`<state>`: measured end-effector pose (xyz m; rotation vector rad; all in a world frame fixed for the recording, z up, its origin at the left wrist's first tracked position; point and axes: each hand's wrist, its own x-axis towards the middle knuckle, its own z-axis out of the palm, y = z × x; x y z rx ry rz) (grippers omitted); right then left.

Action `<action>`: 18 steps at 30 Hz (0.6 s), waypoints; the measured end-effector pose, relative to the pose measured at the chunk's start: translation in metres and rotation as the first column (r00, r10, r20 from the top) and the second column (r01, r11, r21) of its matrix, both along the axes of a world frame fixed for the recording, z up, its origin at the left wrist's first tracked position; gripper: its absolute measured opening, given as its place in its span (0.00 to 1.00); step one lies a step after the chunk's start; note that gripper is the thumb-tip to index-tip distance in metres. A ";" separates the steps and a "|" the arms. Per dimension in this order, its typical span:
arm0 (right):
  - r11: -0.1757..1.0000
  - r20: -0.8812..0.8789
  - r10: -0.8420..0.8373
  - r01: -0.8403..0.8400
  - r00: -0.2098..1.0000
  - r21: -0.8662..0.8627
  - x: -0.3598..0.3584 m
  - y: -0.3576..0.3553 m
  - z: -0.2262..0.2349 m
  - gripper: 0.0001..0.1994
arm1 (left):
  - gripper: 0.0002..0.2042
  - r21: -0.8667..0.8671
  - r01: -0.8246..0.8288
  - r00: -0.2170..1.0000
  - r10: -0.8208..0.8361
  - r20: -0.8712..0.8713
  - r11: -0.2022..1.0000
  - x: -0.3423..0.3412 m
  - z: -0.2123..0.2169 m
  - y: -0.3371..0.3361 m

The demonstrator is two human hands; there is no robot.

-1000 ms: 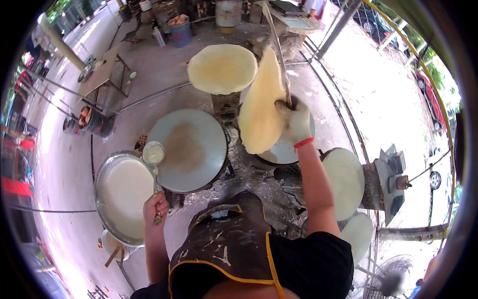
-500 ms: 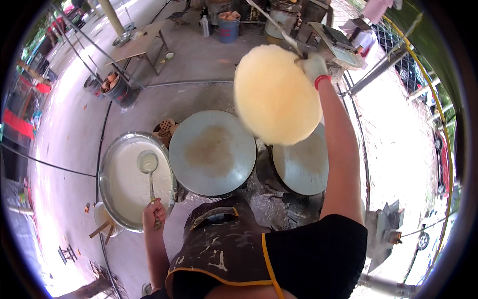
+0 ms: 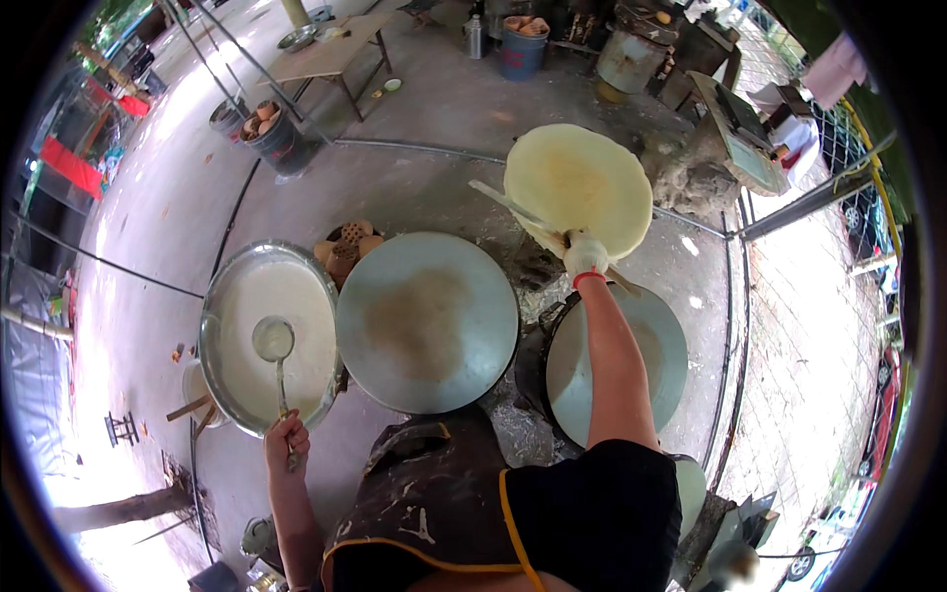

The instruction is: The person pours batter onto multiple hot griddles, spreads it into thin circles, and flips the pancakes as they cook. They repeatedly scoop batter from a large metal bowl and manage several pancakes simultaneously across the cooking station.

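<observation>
Since flipped flatter, sheet (image 3: 577,183) farther out.

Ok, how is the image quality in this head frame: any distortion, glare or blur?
Head view: strong fisheye bending, with a black rim and curved floor lines; the left ground is blown out by sunlight; the round griddle, batter basin, left hand and gloved right hand with the thin sheet look sharp; edges go soft.
</observation>
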<state>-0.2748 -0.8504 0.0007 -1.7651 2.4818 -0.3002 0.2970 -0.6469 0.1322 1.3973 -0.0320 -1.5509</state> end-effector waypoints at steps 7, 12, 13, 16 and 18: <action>0.981 0.284 0.150 -0.106 0.947 -0.165 0.065 0.028 0.008 0.23 | 0.08 -0.088 -0.059 0.971 0.037 -0.237 0.994 0.045 -0.024 0.018; 0.970 0.810 0.080 -0.234 0.581 0.071 0.235 0.068 0.035 0.16 | 0.05 -0.064 -0.111 0.993 0.109 -0.033 0.992 0.099 -0.043 0.022; 0.943 0.807 0.199 -0.332 0.556 -0.003 0.273 0.079 0.030 0.15 | 0.05 -0.006 -0.088 0.996 0.088 -0.014 0.996 0.118 -0.052 0.022; 0.749 0.718 0.229 -0.591 0.657 0.302 0.397 0.106 0.066 0.16 | 0.05 0.150 -0.007 0.999 0.014 -0.048 0.989 0.181 -0.094 0.030; 0.701 0.519 0.538 -0.695 0.664 0.163 0.451 0.117 0.009 0.19 | 0.06 0.215 0.108 0.994 -0.101 -0.043 0.971 0.214 -0.118 0.030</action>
